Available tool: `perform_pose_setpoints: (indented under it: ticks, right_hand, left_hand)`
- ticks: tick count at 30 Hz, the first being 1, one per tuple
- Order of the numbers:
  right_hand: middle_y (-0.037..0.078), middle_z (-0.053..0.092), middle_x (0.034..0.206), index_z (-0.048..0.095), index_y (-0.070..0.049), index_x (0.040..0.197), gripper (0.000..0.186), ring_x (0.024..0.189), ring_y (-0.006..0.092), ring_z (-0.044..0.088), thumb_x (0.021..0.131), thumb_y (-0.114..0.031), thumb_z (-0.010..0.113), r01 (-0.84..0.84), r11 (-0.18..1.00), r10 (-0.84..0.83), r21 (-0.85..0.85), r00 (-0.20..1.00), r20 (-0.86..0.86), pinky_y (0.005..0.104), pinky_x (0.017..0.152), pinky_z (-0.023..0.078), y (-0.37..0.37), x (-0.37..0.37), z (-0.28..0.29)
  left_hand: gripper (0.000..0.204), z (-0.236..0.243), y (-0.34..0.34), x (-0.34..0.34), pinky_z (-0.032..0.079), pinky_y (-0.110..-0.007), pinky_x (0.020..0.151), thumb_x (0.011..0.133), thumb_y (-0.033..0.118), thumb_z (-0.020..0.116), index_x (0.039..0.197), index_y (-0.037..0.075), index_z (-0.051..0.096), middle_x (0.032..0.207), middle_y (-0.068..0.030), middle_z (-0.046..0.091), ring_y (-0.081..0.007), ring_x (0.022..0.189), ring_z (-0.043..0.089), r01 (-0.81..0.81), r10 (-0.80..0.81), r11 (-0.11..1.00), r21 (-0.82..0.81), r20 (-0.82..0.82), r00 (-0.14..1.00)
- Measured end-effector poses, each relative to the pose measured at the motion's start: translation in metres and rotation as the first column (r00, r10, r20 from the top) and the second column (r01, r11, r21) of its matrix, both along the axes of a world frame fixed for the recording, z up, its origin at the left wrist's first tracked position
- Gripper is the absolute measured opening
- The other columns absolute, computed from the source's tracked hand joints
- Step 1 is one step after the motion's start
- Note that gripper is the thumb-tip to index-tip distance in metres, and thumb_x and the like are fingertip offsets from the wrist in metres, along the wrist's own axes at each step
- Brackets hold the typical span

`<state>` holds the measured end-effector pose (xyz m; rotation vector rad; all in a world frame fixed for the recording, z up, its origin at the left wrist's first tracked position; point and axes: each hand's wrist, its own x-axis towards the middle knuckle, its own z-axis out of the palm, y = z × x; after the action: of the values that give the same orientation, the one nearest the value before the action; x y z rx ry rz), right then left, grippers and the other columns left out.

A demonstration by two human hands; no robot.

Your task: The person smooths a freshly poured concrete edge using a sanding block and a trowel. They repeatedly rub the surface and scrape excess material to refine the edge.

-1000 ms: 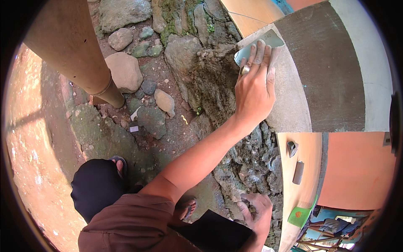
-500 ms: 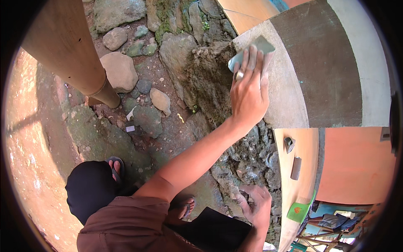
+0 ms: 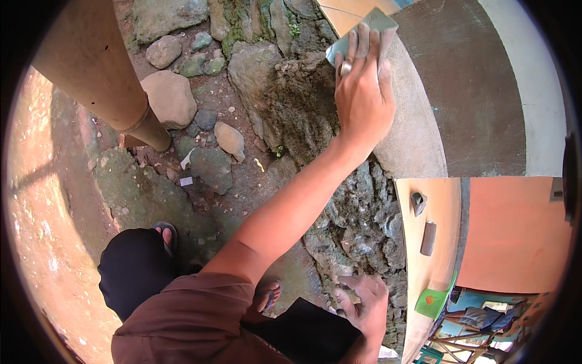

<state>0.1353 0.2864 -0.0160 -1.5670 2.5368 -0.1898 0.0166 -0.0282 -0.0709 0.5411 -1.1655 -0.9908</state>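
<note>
My left hand (image 3: 365, 100) reaches up to the far right, its fingers pressed over a grey-green folded sheet of sandpaper (image 3: 377, 23). A ring shows on one finger. The sandpaper lies at the upper end of a pale grey, dusty band (image 3: 417, 124), which borders a dark grey-brown panel (image 3: 464, 91). At the lower right my right hand (image 3: 365, 303) is held in front of the rough stone edge, fingers bent and apart with nothing between them. I cannot tell whether it touches the stone.
A thick brown pole (image 3: 100, 67) stands at the upper left. Rough rock (image 3: 361, 218) borders the panels. On a tan ledge (image 3: 439, 209) lie a curled dark piece (image 3: 418, 204), a grey cylindrical piece (image 3: 428, 238) and a green item (image 3: 431, 302). Loose stones (image 3: 170, 100) dot the ground.
My left hand has slid up and away along the pale band with the sandpaper, now at its upper end. My right hand has dropped slightly, its fingers still apart.
</note>
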Motion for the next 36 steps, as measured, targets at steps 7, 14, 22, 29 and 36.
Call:
perform_pose_setpoints:
  ticks: [7,14,22,29,36]
  right_hand:
    - [0.007,0.075,0.090,0.076,-0.010,0.098,0.024,0.075,0.0302,0.065,0.080,-0.023,0.084,0.107,0.994,-0.105,0.027,0.993,-0.049,0.0399,0.068,0.049,0.011,-0.008,-0.002]
    - [0.007,0.074,0.087,0.075,-0.011,0.100,0.027,0.075,0.0291,0.066,0.079,-0.025,0.085,0.029,0.999,-0.029,-0.014,0.999,0.023,0.0396,0.070,0.049,0.006,0.009,0.003]
    - [0.008,0.075,0.090,0.075,-0.009,0.098,0.025,0.074,0.0293,0.065,0.080,-0.023,0.084,0.088,0.996,-0.087,0.015,0.995,-0.057,0.0394,0.070,0.050,0.004,-0.010,-0.005]
    - [0.006,0.075,0.091,0.075,-0.011,0.100,0.026,0.074,0.0283,0.064,0.080,-0.024,0.085,-0.025,1.000,0.026,-0.017,0.999,0.040,0.0385,0.070,0.050,-0.003,0.012,0.004]
    - [0.007,0.075,0.091,0.075,-0.009,0.099,0.024,0.077,0.0287,0.067,0.082,-0.023,0.083,0.096,0.994,-0.093,0.043,0.993,-0.066,0.0398,0.069,0.047,0.005,-0.009,-0.003]
  left_hand:
    - [0.048,-0.036,0.062,0.002,0.027,-0.053,0.124,0.108,0.020,0.045,0.151,-0.003,0.046,0.157,-0.0292,0.041,-0.0437,0.151,0.031,0.103,-0.103,0.995,0.003,0.102,0.989]
    - [0.050,0.012,-0.011,0.011,0.023,-0.059,0.124,0.109,0.018,0.040,0.157,0.005,0.040,0.160,-0.0269,0.036,-0.0422,0.151,0.031,0.232,-0.246,0.953,0.195,0.050,0.968]
    - [0.049,-0.059,0.149,0.019,0.020,-0.063,0.123,0.108,0.017,0.044,0.155,0.003,0.043,0.159,-0.0281,0.037,-0.0480,0.150,0.030,0.274,-0.275,0.961,0.022,0.105,0.956]
    - [0.051,-0.004,0.007,-0.002,0.020,-0.060,0.124,0.108,0.017,0.042,0.156,0.000,0.040,0.158,-0.0298,0.037,-0.0475,0.150,0.029,-0.013,0.012,1.000,0.027,0.016,1.000]
    - [0.049,-0.056,0.131,0.004,0.018,-0.059,0.125,0.108,0.017,0.043,0.155,0.001,0.043,0.159,-0.0304,0.036,-0.0473,0.151,0.026,0.209,-0.213,0.973,0.100,0.041,0.976]
